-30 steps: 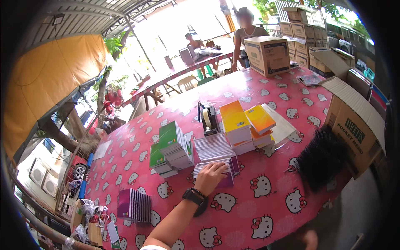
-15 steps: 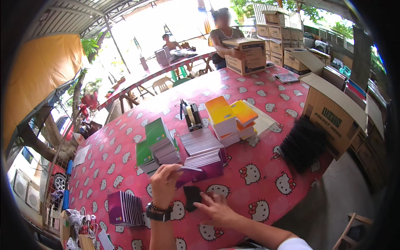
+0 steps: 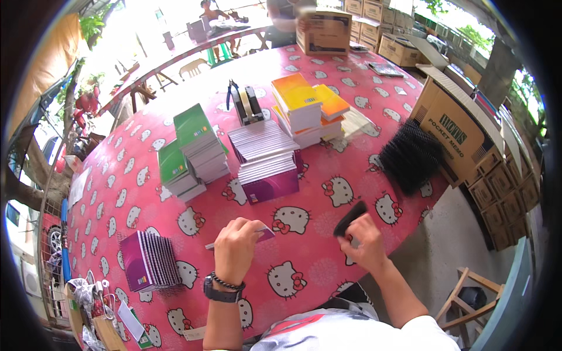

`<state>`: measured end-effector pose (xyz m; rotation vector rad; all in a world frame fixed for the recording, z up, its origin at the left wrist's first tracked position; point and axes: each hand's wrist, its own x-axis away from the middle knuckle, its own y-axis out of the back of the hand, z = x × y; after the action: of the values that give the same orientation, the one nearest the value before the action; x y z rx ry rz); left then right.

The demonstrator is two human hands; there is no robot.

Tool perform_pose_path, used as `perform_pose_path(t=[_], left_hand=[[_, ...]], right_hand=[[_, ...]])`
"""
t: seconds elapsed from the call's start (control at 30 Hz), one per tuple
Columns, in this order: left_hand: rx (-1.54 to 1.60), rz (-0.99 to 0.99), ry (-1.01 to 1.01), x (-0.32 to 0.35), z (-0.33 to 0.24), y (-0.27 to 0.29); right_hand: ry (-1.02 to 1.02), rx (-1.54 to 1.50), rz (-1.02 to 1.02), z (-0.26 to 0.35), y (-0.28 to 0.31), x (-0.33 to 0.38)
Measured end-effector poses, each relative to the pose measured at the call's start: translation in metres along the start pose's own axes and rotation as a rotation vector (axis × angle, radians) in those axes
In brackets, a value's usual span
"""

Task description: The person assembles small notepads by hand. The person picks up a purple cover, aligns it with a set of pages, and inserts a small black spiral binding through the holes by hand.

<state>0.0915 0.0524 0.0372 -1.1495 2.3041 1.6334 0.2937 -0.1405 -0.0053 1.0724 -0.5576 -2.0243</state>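
Observation:
My left hand (image 3: 235, 248) holds a thin purple-covered notepad (image 3: 263, 233) just above the pink patterned tablecloth (image 3: 304, 269), near the table's front edge. My right hand (image 3: 366, 241) grips a black spiral binding comb (image 3: 349, 218), a short way right of the notepad. Just beyond both hands stands a stack of purple notepads (image 3: 267, 161). A pile of black binding combs (image 3: 411, 155) lies at the right edge of the table.
Green notepad stacks (image 3: 190, 150) and orange-yellow stacks (image 3: 307, 109) sit mid-table, with a tape dispenser (image 3: 246, 105) between. Bound purple notebooks (image 3: 150, 261) lie at left. Cardboard boxes (image 3: 453, 128) crowd the right; another box (image 3: 324, 30) stands far. People sit behind at another table.
My left hand took a purple notepad off the stack and drew it toward me. My right hand came into view and now holds a black binding comb.

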Motion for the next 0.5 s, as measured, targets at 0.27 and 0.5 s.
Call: perform_pose_path(t=[0.27, 0.5], left_hand=[[-0.001, -0.078, -0.103, 0.014, 0.005, -0.025], [-0.157, -0.150, -0.130, 0.016, -0.002, -0.030]], right_hand=[[-0.007, 0.176, -0.120, -0.078, 0.013, -0.045], [-0.343, 0.907, 0.015, -0.173, 0.038, -0.061]])
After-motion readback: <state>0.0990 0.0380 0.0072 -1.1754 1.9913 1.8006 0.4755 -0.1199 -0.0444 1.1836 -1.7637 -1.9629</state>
